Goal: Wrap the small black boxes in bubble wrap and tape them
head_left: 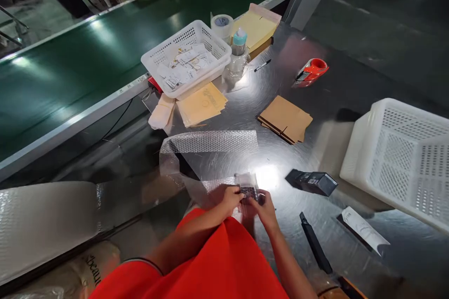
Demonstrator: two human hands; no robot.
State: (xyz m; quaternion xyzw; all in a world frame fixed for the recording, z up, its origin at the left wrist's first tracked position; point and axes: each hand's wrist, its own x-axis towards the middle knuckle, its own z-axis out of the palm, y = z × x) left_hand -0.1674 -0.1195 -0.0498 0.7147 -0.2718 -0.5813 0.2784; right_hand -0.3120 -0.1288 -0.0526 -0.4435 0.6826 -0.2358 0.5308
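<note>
Here a small dark item (249,192), partly wrapped in bubble wrap (210,149), is pinched between both hands at the near table edge: left hand (229,197) closed on its left side, right hand (265,206) closed on its right, likely so the wrap stays tight around it. The loose sheet is spread just beyond the grip. A black box (312,182) lies right of the grip, a black cutter (315,243) nearer, flat cardboard (286,119) further off.

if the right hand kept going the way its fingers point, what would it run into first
Probably the small dark item pinched between the right hand and left hand, on the bubble wrap; depth is hard to judge.
</note>
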